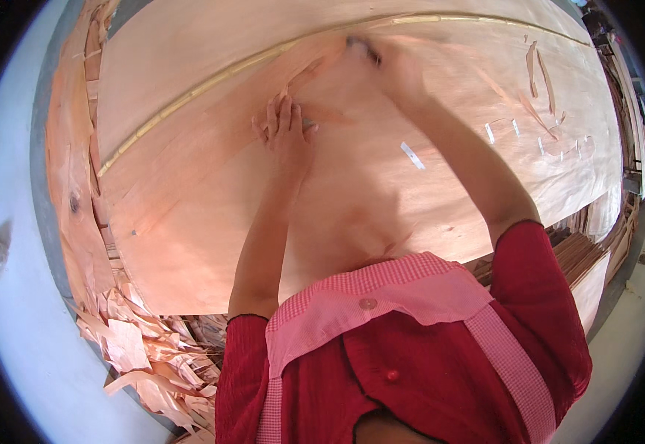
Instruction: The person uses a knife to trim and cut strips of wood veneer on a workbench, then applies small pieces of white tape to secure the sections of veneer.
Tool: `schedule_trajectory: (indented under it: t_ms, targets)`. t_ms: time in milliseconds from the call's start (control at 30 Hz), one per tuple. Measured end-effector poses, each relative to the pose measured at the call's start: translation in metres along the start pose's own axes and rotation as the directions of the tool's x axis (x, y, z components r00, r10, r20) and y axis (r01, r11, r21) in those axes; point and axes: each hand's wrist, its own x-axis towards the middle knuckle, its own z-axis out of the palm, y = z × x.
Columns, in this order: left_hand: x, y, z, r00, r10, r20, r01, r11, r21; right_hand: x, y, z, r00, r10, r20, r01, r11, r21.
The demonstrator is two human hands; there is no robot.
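Observation:
A wide, pale brown wood veneer sheet (pixel 211 244) spreads out in front of me. My left hand (pixel 285 137) lies on it, fingers spread and pointing away from me. Close to its thumb, a small grey thing (pixel 307 123) shows partly; its kind is hidden. Farther off and to the right, my right hand (pixel 400 78) is smeared by motion. It grips a small dark tool (pixel 364 50), too blurred to name, over the sheet just on the near side of a long bamboo strip (pixel 226 74). A torn veneer sliver (pixel 304 76) lies beyond my left fingertips.
Torn veneer scraps (pixel 141 355) pile up at the lower left. White tape pieces (pixel 412 155) stick to the sheet, with several more toward the right. Loose slivers (pixel 541 70) lie at the far right. Stacked veneer edges (pixel 578 255) show below the sheet's right side.

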Motion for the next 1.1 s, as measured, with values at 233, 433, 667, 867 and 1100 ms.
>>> schedule_trajectory:
  t_ms: [233, 433, 667, 867, 1100]
  targets:
    - [0.001, -0.013, 0.002, 0.984, 0.146, 0.103, -0.137, 0.987, -0.086, -0.073, -0.001, 0.06, 0.954, 0.085, 0.289, -0.07, 0.996, -0.059]
    - [0.003, -0.062, -0.028, 0.994, 0.099, 0.049, -0.102, 0.993, 0.062, -0.068, 0.009, 0.052, 0.974, 0.076, 0.212, -0.111, 0.981, 0.161]
    - [0.035, -0.046, -0.035, 0.974, 0.214, 0.078, -0.215, 0.977, 0.006, -0.063, 0.022, 0.033, 0.863, 0.426, 0.27, -0.504, 0.755, 0.42]
    - [-0.005, -0.007, -0.008, 0.999, 0.048, -0.003, -0.048, 0.992, -0.119, -0.07, 0.02, 0.028, 0.773, 0.435, 0.463, -0.634, 0.502, 0.588]
    - [0.005, -0.02, -0.006, 0.987, -0.109, -0.116, 0.028, 0.836, -0.548, -0.054, 0.033, 0.028, 0.755, 0.464, 0.464, -0.655, 0.508, 0.559]
